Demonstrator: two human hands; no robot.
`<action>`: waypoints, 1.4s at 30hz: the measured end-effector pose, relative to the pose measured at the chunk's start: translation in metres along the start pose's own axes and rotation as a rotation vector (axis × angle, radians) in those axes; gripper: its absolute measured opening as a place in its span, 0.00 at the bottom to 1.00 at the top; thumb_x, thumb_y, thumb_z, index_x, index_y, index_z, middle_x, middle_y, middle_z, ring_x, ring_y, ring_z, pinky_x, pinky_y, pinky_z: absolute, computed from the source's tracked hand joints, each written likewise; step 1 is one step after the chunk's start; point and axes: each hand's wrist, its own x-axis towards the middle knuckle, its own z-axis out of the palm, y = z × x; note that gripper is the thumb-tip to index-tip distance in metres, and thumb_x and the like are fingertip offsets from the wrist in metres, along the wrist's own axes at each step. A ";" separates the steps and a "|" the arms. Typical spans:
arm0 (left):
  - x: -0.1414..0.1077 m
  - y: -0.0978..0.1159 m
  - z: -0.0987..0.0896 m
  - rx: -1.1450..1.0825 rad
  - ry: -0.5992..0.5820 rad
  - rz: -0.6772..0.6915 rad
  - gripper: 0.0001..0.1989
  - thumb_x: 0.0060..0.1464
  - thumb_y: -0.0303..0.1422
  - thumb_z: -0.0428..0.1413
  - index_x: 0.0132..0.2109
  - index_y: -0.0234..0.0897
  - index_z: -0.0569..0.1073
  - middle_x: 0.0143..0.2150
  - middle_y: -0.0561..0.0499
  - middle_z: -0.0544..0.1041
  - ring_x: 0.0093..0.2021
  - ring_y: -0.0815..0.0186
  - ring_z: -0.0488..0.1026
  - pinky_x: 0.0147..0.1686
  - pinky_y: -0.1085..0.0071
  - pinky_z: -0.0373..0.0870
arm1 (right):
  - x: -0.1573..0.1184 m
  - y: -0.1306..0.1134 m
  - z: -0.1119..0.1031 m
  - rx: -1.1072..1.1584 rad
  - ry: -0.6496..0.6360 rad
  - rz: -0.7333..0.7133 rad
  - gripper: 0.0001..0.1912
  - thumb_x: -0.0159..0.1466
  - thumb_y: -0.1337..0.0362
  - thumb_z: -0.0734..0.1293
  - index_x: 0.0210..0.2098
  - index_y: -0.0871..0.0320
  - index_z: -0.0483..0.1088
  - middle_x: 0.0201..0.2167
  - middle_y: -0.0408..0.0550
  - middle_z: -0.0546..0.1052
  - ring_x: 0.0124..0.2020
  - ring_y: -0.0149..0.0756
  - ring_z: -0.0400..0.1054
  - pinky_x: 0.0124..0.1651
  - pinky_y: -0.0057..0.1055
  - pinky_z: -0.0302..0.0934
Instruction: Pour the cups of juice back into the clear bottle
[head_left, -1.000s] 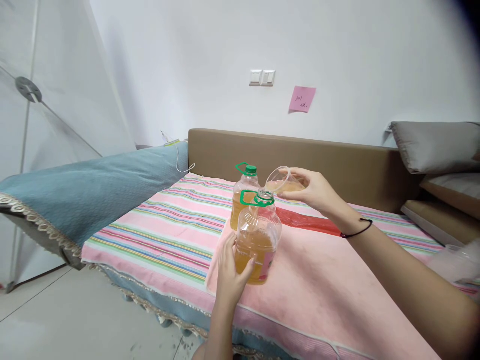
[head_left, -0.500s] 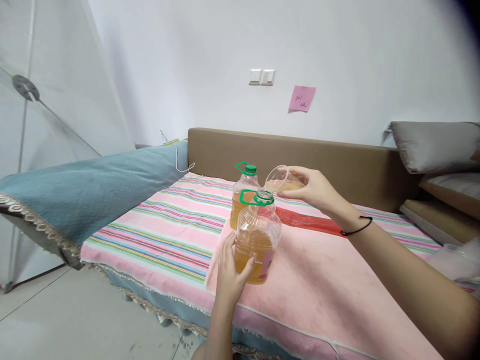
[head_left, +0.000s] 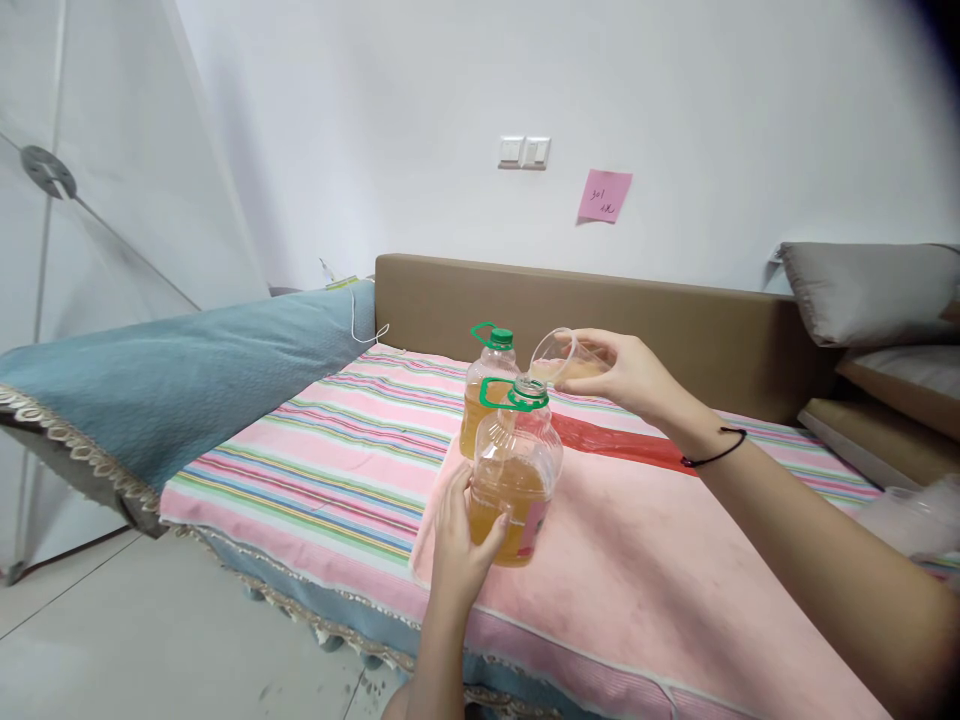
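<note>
My left hand (head_left: pixel 466 540) is wrapped round the lower side of a clear plastic jug (head_left: pixel 514 490), which stands upright and uncapped with a green handle ring at its neck. Amber liquid fills its lower part. In my right hand (head_left: pixel 619 365) is a clear plastic cup (head_left: pixel 553 358), tipped to the left with its rim at the jug's mouth. Some pale amber liquid lies in the cup. Just behind stands a second jug (head_left: pixel 480 400) of similar liquid, closed by a green cap.
Both jugs stand on a pink cloth (head_left: pixel 645 570) over a striped cover (head_left: pixel 322 480). Red plastic (head_left: pixel 615 440) lies behind them. A blue-covered armrest (head_left: pixel 225 350) is on the left, a brown backrest (head_left: pixel 637 305) behind, cushions (head_left: pixel 874 290) and clear plastic cups (head_left: pixel 904 515) on the right.
My hands, the jugs and the tilted cup stay almost where they were. The liquid in the cup looks slightly lower.
</note>
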 end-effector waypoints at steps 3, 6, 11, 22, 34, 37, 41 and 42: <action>0.000 0.001 0.000 -0.001 -0.002 0.000 0.29 0.59 0.43 0.55 0.63 0.40 0.59 0.62 0.40 0.66 0.64 0.52 0.63 0.62 0.50 0.60 | 0.000 -0.001 0.000 -0.003 -0.001 0.001 0.29 0.46 0.65 0.77 0.48 0.53 0.76 0.50 0.50 0.79 0.52 0.53 0.73 0.54 0.50 0.69; 0.000 0.002 -0.001 -0.002 -0.002 0.005 0.29 0.58 0.43 0.55 0.63 0.41 0.59 0.63 0.40 0.66 0.63 0.52 0.64 0.61 0.51 0.61 | 0.000 -0.001 -0.001 -0.009 0.001 0.003 0.29 0.45 0.65 0.77 0.48 0.53 0.76 0.51 0.51 0.79 0.52 0.54 0.73 0.56 0.51 0.67; 0.000 0.002 -0.002 -0.004 -0.001 0.009 0.29 0.58 0.43 0.56 0.63 0.41 0.59 0.62 0.41 0.67 0.63 0.52 0.64 0.61 0.51 0.61 | 0.001 0.001 -0.002 -0.006 0.007 -0.016 0.28 0.46 0.64 0.77 0.48 0.52 0.77 0.52 0.50 0.78 0.53 0.54 0.72 0.58 0.53 0.66; 0.000 -0.002 0.000 -0.002 0.003 0.010 0.29 0.58 0.42 0.56 0.63 0.41 0.58 0.63 0.41 0.66 0.64 0.52 0.64 0.62 0.51 0.60 | 0.000 -0.003 -0.003 -0.023 -0.006 -0.029 0.27 0.47 0.65 0.76 0.48 0.51 0.77 0.49 0.48 0.80 0.51 0.53 0.74 0.57 0.52 0.67; 0.000 -0.001 -0.001 -0.004 -0.003 0.010 0.29 0.58 0.42 0.55 0.63 0.41 0.59 0.63 0.41 0.66 0.63 0.53 0.64 0.62 0.52 0.60 | 0.004 -0.005 -0.005 -0.148 -0.005 -0.073 0.29 0.46 0.66 0.75 0.50 0.53 0.77 0.49 0.49 0.80 0.48 0.50 0.75 0.53 0.48 0.69; 0.000 -0.002 0.000 -0.007 -0.002 0.010 0.29 0.58 0.43 0.55 0.63 0.41 0.58 0.63 0.41 0.66 0.63 0.53 0.64 0.62 0.52 0.60 | 0.005 -0.008 -0.005 -0.229 -0.005 -0.064 0.30 0.47 0.67 0.75 0.51 0.54 0.76 0.50 0.49 0.79 0.48 0.50 0.75 0.54 0.49 0.69; 0.000 -0.002 0.000 -0.008 -0.003 -0.003 0.29 0.58 0.43 0.55 0.63 0.41 0.58 0.63 0.41 0.65 0.63 0.53 0.63 0.62 0.52 0.59 | 0.006 -0.011 -0.006 -0.284 -0.011 -0.084 0.30 0.47 0.67 0.74 0.51 0.53 0.76 0.49 0.49 0.80 0.50 0.50 0.74 0.54 0.49 0.68; 0.000 -0.002 0.000 -0.007 -0.003 -0.002 0.29 0.58 0.43 0.55 0.63 0.41 0.58 0.63 0.41 0.66 0.63 0.53 0.63 0.62 0.52 0.59 | 0.006 -0.011 -0.006 -0.285 -0.015 -0.094 0.30 0.47 0.68 0.74 0.51 0.53 0.76 0.49 0.49 0.80 0.50 0.50 0.73 0.54 0.49 0.68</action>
